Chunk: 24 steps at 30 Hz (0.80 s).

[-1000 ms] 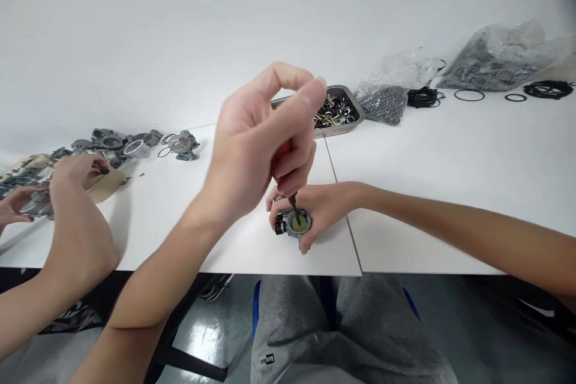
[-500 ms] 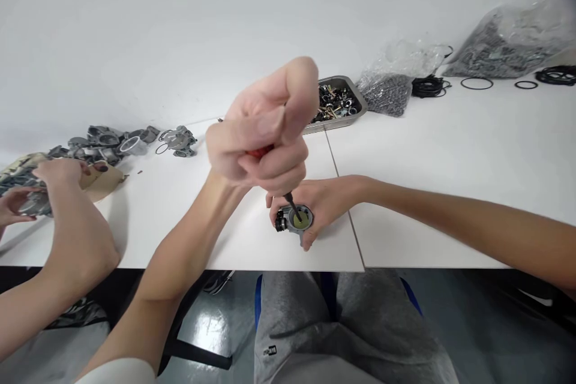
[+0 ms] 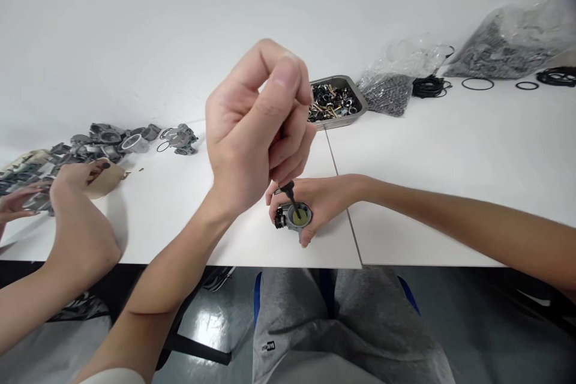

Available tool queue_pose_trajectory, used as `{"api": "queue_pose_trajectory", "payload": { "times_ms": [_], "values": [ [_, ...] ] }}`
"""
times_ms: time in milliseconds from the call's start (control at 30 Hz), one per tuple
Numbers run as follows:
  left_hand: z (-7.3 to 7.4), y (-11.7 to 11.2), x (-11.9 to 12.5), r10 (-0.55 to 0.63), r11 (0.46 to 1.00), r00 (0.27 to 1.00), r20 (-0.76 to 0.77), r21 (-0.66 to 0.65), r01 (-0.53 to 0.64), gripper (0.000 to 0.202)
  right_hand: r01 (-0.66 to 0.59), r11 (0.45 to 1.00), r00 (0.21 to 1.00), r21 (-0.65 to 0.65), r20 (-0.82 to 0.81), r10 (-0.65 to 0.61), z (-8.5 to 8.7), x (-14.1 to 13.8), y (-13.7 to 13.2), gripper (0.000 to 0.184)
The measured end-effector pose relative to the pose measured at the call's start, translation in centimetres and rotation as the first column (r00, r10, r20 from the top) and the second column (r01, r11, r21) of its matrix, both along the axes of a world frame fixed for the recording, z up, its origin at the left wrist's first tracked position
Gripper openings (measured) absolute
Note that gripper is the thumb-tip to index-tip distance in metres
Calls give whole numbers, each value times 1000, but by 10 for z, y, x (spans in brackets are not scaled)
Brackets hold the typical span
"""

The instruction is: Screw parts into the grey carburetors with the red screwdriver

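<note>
My left hand (image 3: 261, 123) is closed around a screwdriver (image 3: 291, 197); the fingers hide most of its red handle. The dark shaft slants down, and its tip meets the brass-coloured disc (image 3: 303, 214) inside a round bore. That bore belongs to a small grey metal carburetor (image 3: 290, 218) with black fittings on its left side, lying on the white table. My right hand (image 3: 321, 199) grips the carburetor from behind and the right, thumb at the near side and fingers at the far side.
Behind my hands stands a metal tray (image 3: 360, 102) of small parts. A bag of grey parts (image 3: 387, 93), black rings (image 3: 429, 86) and a larger bag (image 3: 504, 45) line the wall. Another carburetor (image 3: 180, 139) sits left, near heaped castings (image 3: 105, 135) and a co-worker's hands (image 3: 72, 183).
My left hand has turned around the screwdriver, its wrist rolling so the thumb now points up. The tip stays at the disc. My right hand and the carburetor have hardly moved.
</note>
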State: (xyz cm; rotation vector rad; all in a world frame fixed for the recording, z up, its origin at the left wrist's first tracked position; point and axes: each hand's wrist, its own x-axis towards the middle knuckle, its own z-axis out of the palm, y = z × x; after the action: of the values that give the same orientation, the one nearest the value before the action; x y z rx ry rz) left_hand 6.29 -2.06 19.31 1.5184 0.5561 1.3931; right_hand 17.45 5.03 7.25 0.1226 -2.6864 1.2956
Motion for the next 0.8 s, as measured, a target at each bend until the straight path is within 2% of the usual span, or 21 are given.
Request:
{"api": "queue_pose_trajectory", "payload": {
  "times_ms": [67,167,200,267,333,400,467,567,667,733,800],
  "values": [
    [-1,2,-3,-145,989,988,-53,-13,145,26,7,1000,999,-3,33,-7,2,1,0,54],
    [-3,14,-14,-370,926,925,-91,-116,359,34,5,1000,996,-8,90,-4,5,2,0,53],
    [-5,20,-19,-426,900,898,-106,-148,410,38,4,1000,995,-9,101,-3,6,2,0,53],
    [-12,34,-27,-462,881,872,-161,-199,429,44,4,1000,994,-8,106,-3,6,2,-1,52],
    [-16,44,-31,-391,909,897,-206,-239,341,44,11,1000,995,0,99,-11,6,2,-1,53],
    [-15,43,-30,-292,942,931,-218,-232,242,39,29,999,994,15,103,-30,5,2,-2,54],
    [-8,32,-25,-223,970,952,-210,-141,196,34,43,999,994,33,100,-46,5,2,-2,54],
    [3,10,-14,-35,999,987,-158,-42,28,29,40,998,997,38,65,-43,5,1,-3,53],
    [3,-3,-5,101,989,995,-17,-110,-102,30,25,1000,999,15,46,-26,5,0,-3,52],
    [-2,-6,-3,75,990,995,69,-124,-66,32,18,1000,998,-11,63,-17,6,1,-3,52],
    [-5,-8,-4,-35,994,997,75,-102,42,30,14,999,996,-40,93,-10,7,2,-3,53]
  ]
}}
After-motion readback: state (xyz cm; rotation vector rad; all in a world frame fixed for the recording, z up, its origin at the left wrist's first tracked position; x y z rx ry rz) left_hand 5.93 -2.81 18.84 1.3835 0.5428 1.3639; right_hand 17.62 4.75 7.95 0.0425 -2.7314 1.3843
